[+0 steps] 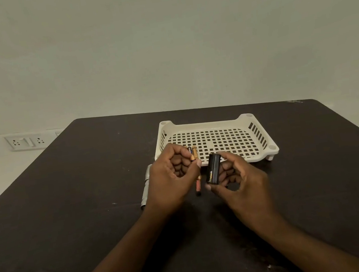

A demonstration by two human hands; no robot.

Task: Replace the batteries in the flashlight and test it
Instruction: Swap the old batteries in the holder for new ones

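Observation:
My right hand (237,178) grips a black cylindrical battery holder (213,170) between thumb and fingers, held upright; one battery shows in its slot. To its left, my left hand (170,178) pinches a small copper-and-black battery (192,157) at the fingertips, close to the holder's top. Two more batteries (192,149) lie just behind my left fingers at the tray's front edge. Another battery (198,185) lies on the table between my hands. The silver flashlight body (145,186) lies on the table, partly hidden behind my left hand.
A cream perforated plastic tray (252,134) stands on the dark table (67,197) just beyond my hands. A wall socket panel (26,141) sits at the far left beside the table's back edge.

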